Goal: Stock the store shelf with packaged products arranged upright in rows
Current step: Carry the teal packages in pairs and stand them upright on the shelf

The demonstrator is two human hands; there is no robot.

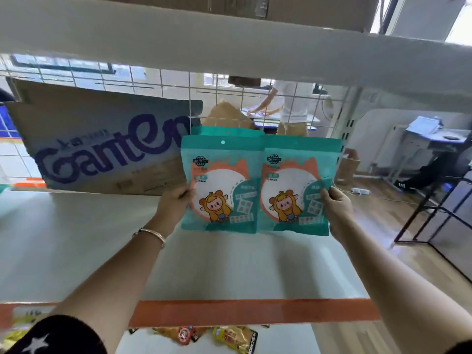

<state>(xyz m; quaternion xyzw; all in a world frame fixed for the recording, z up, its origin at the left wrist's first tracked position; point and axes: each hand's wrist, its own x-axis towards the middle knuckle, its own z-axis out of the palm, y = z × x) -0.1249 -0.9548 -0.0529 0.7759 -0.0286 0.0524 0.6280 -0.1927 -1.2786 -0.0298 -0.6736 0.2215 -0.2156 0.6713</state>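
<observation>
Two teal packets with an orange cartoon figure stand upright side by side at the back right of the white shelf (229, 267). My left hand (176, 200) grips the left edge of the left packet (219, 185). On the right packet (296, 190), my right hand (334, 203) holds the right edge. Behind the left packet another teal packet (227, 131) shows only its top edge. Both front packets rest with their bottom edges on the shelf.
A flattened Ganten cardboard box (102, 141) leans against the wire grid back (163, 80) at the left. The shelf's front edge has an orange strip (255, 312). Snack packets (229, 338) lie on the shelf below. A person (288, 103) stands beyond the grid.
</observation>
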